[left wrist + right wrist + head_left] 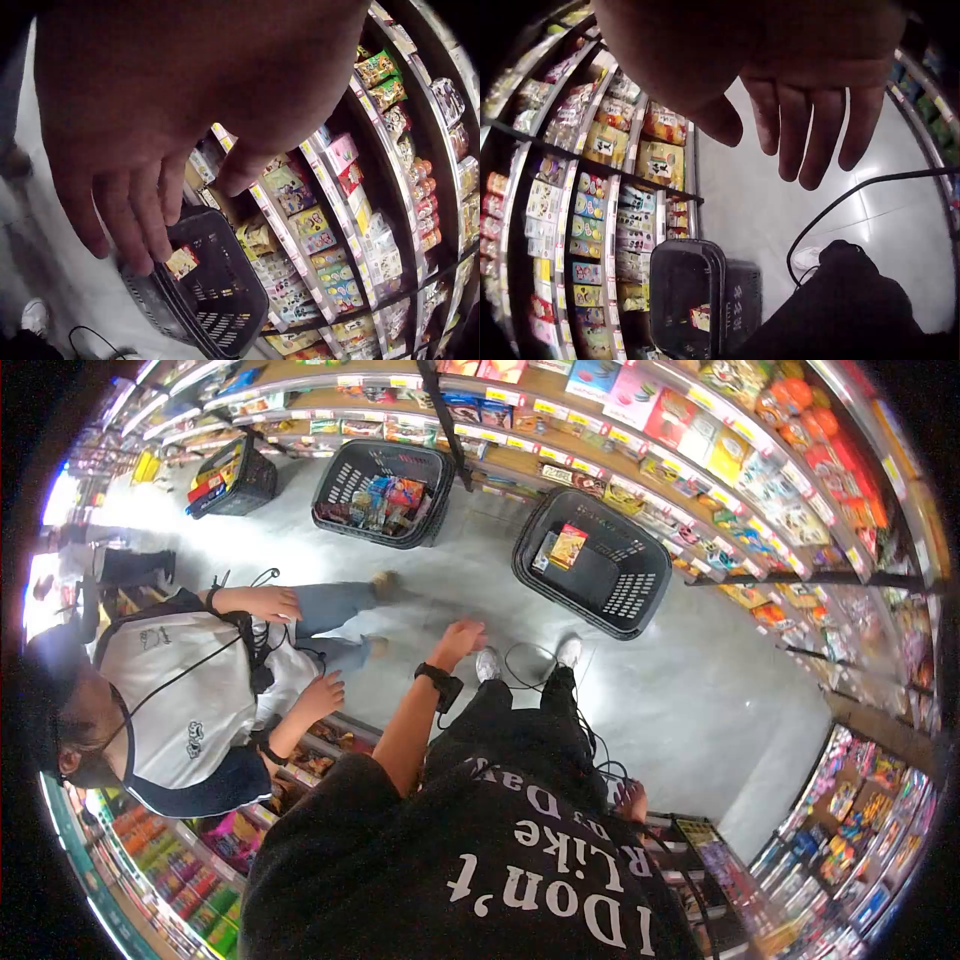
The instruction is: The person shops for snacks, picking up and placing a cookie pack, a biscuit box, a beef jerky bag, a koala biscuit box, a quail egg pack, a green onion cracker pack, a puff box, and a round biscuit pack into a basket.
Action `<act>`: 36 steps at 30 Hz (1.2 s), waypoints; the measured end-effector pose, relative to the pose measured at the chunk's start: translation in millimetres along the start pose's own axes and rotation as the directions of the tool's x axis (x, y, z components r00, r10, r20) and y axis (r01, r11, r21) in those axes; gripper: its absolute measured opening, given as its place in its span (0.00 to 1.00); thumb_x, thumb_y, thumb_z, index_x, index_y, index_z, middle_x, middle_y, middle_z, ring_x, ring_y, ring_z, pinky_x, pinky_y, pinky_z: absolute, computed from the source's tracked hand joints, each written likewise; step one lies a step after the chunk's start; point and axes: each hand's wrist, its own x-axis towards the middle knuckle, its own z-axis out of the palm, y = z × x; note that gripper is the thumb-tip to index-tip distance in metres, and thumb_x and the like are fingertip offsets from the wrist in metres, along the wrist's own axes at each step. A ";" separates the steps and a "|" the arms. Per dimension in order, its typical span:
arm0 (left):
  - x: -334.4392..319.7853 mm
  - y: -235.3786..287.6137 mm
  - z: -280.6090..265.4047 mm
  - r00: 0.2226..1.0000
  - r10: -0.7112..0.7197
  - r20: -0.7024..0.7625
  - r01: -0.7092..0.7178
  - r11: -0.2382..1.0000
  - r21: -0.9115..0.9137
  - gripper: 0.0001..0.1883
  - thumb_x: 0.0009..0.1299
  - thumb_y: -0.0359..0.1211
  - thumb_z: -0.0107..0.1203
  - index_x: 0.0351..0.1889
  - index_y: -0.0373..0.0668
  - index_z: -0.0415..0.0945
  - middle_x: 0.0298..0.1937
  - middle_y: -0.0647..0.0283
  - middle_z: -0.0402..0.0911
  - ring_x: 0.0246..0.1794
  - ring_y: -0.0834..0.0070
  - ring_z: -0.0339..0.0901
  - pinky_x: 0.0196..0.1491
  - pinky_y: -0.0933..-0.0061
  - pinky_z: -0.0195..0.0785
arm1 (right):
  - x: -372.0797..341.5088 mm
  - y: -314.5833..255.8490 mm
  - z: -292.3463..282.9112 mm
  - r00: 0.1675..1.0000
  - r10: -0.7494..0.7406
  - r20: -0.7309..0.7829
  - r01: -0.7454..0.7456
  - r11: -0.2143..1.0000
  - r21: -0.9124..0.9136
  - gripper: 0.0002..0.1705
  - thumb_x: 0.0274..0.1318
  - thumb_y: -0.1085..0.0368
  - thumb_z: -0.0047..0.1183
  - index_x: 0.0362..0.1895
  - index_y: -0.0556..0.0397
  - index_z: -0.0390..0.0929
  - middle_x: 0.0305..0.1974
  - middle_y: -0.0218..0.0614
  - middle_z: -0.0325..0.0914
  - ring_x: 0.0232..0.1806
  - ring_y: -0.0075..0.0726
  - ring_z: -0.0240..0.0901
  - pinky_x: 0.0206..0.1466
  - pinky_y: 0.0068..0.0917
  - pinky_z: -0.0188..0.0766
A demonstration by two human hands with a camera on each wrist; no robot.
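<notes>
My left hand [463,640] is held out above the floor in the head view, holding nothing. In the left wrist view the same hand [150,172] hangs with loose, spread fingers in front of the basket. The right hand [632,801] is low beside my dark shirt; in the right wrist view this hand [810,97] has relaxed fingers over the floor, with nothing in them. A dark basket [625,622] stands on the floor past my shoes, a yellow-and-red pack [568,547] and a smaller pack [541,561] inside. Neither hand touches it.
Another person [180,700] in a white and dark top is at the left. A basket of colourful packs [385,542] and a further basket [250,485] stand along the snack shelves [600,455]. A black cable [520,678] loops near my feet.
</notes>
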 end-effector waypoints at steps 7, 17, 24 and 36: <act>-27.5 -17.3 17.8 0.987 0.096 0.131 -0.103 0.993 0.049 0.25 0.73 0.47 0.54 0.57 0.35 0.75 0.46 0.55 0.85 0.41 0.67 0.83 0.44 0.67 0.75 | -50.3 97.3 -41.6 0.999 -0.032 -0.009 0.032 0.999 0.038 0.29 0.67 0.50 0.51 0.65 0.51 0.68 0.63 0.38 0.74 0.62 0.47 0.72 0.61 0.48 0.70; -85.8 -85.4 50.7 0.985 0.153 0.077 -0.150 0.988 -0.043 0.26 0.72 0.49 0.59 0.58 0.39 0.72 0.49 0.54 0.83 0.46 0.64 0.82 0.47 0.63 0.77 | -1.5 181.4 -144.5 0.914 -0.191 0.358 0.231 0.970 -0.073 0.21 0.68 0.57 0.50 0.61 0.52 0.71 0.58 0.39 0.77 0.60 0.49 0.74 0.57 0.51 0.73; -109.4 -165.4 36.0 0.916 0.353 0.192 -0.366 0.930 0.034 0.25 0.73 0.49 0.58 0.58 0.40 0.73 0.50 0.53 0.82 0.48 0.63 0.81 0.50 0.62 0.77 | 19.7 180.9 -213.2 0.979 0.126 0.158 -0.169 0.942 0.290 0.20 0.65 0.56 0.52 0.55 0.54 0.70 0.61 0.41 0.75 0.55 0.50 0.76 0.58 0.50 0.72; -135.0 -270.1 -58.3 0.914 0.396 0.087 -0.380 0.912 -0.157 0.26 0.74 0.46 0.57 0.60 0.34 0.73 0.49 0.56 0.83 0.42 0.66 0.82 0.46 0.65 0.76 | 3.2 142.9 -140.7 0.986 -0.019 0.168 0.054 0.977 -0.208 0.23 0.66 0.56 0.50 0.57 0.57 0.67 0.60 0.48 0.75 0.59 0.52 0.75 0.59 0.51 0.73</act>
